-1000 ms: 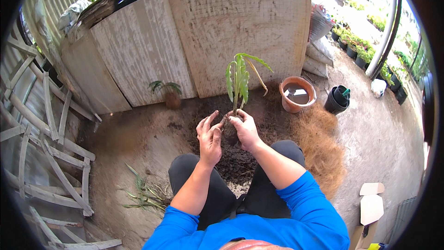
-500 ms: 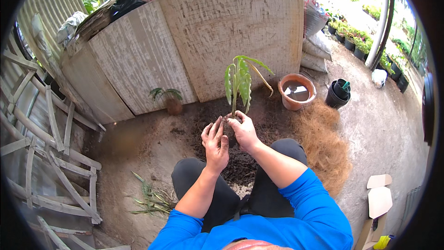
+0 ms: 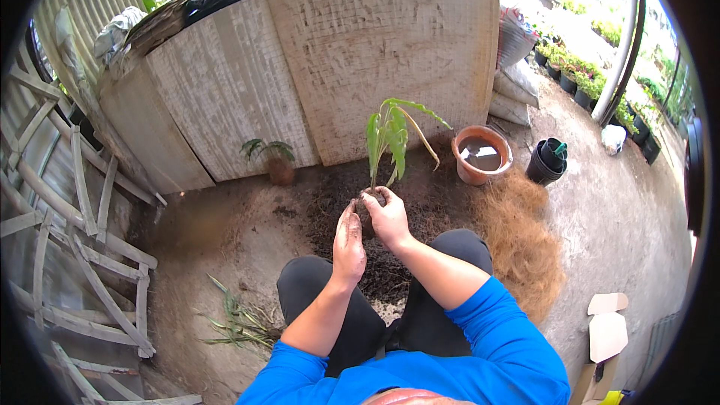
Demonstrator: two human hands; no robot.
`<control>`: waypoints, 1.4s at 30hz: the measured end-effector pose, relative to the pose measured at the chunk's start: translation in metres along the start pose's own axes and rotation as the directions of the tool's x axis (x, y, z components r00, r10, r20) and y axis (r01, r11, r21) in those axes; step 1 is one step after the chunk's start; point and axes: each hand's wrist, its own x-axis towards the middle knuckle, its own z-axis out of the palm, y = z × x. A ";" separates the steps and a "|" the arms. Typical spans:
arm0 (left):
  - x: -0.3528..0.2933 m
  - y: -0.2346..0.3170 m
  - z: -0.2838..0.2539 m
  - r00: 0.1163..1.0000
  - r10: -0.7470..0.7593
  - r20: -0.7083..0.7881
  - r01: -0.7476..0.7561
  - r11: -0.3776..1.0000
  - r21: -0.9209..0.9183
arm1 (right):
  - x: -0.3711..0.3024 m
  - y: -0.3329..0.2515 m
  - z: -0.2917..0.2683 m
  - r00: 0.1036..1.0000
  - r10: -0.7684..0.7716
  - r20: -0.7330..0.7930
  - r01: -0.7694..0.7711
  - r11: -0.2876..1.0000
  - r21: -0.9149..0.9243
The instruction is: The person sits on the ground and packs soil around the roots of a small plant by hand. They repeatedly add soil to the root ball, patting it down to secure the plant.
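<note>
Between my hands a leafy green plant point(image 3: 388, 135) stands upright, one of its drooping stalks yellowed. My left hand point(image 3: 349, 244) presses its straight, soil-smeared fingers along the left side of the dark root ball. From the right, my right hand point(image 3: 386, 216) curls round the stem base and root ball, thumb near the stem. Much of the root ball is hidden by both hands. Beneath them, dark loose soil point(image 3: 386, 274) is spread on the ground between my knees.
Right of the soil lies brown fibre point(image 3: 525, 244). Behind it stand a clay pot point(image 3: 460, 167) of water and black pots point(image 3: 541, 168). A small fern-like plant in a brown ball point(image 3: 281, 172) sits by the boards point(image 3: 390, 52). Cut leaves point(image 3: 244, 322) lie left, near a wooden rack point(image 3: 82, 255).
The left hand's fingers have closed in flatter against the root ball, and the right hand has shifted slightly left. The plant has turned a little and sits slightly lower.
</note>
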 end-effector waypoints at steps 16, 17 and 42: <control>0.029 0.000 -0.042 0.859 -0.484 -0.165 0.255 0.686 -0.681 | -0.021 0.019 0.026 0.890 -0.167 0.424 0.078 0.973 0.218; 0.031 -0.003 -0.046 0.834 -0.541 -0.104 0.293 0.595 -0.748 | -0.018 0.016 0.018 0.920 -0.133 0.369 0.068 0.981 0.183; 0.014 0.013 -0.101 0.873 -0.488 -0.004 0.149 0.274 -0.950 | 0.087 0.164 -0.070 0.949 0.273 0.159 0.027 0.430 -0.902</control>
